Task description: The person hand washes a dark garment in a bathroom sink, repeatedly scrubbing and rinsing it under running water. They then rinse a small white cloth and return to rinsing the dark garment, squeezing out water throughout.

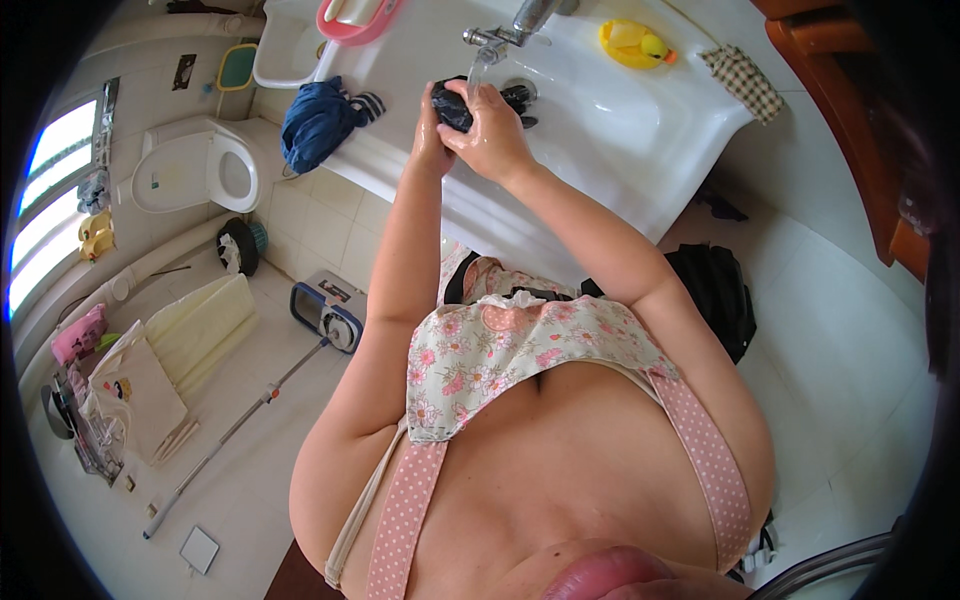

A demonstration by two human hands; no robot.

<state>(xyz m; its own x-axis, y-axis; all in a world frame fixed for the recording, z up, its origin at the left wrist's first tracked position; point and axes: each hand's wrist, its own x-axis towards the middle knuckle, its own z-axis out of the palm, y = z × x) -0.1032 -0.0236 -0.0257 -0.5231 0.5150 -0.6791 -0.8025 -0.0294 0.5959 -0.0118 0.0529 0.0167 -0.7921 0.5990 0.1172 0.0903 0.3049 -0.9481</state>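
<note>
Both my hands are over the white sink (610,140), beneath the metal faucet (530,18). A stream of water (478,74) falls onto my fingers. Between my hands is a wet, bunched black cloth (455,108); its exact kind is hard to make out. My left hand (429,140) wraps round its left side. My right hand (494,138) closes over it from the right, and the wrists are close together. Part of the black cloth (516,97) sticks out beyond my right fingers, near the drain (527,88). My palms hide the rest of it.
On the sink's left edge lies a blue cloth (318,127), and a pink basin (358,27) stands beyond. A yellow duck-shaped dish (634,45) and a checkered cloth (742,83) rest at right. Further left are a toilet (185,168) and a flat mop (245,420).
</note>
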